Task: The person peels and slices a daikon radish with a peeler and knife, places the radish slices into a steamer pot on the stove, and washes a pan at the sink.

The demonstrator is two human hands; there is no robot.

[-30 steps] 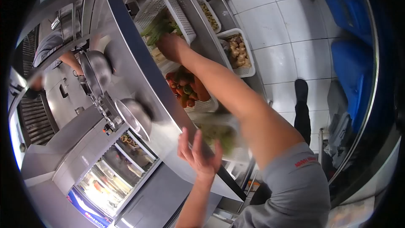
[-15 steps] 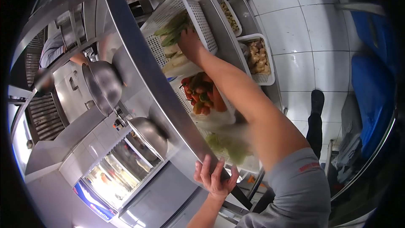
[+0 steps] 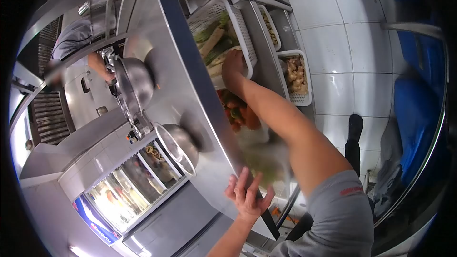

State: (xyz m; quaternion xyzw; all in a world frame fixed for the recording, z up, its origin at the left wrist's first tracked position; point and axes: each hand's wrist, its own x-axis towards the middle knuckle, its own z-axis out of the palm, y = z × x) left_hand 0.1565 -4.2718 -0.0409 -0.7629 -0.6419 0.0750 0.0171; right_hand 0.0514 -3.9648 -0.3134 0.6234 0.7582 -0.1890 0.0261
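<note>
My left hand [image 3: 248, 197] rests with spread fingers on the edge of the steel worktop [image 3: 200, 76]. My right hand [image 3: 233, 69] reaches below the worktop, at the near end of a white perforated basket [image 3: 244, 38]. Green stalks and a long pale root-like vegetable [image 3: 211, 43] lie inside it. The right fingers point down among the pale vegetables, and their tips are hidden. Beside that hand, partly under the forearm, sit red and orange peppers [image 3: 233, 109]. A blurred container of leafy greens [image 3: 262, 164] lies closer to my left hand.
Small white baskets of ginger [image 3: 296, 74] and small greenish pieces [image 3: 269, 26] stand on the outer shelf. Steel bowls [image 3: 178, 147] and a wok-like pan [image 3: 135, 83] are on the worktop. Another person's hand [image 3: 107, 74] is at the pan. A lit display fridge [image 3: 128, 190] stands beyond.
My right hand has moved from the green stalks to the near end of the basket. My left hand stays on the edge, fingers more spread. The other person's hand has come to the pan.
</note>
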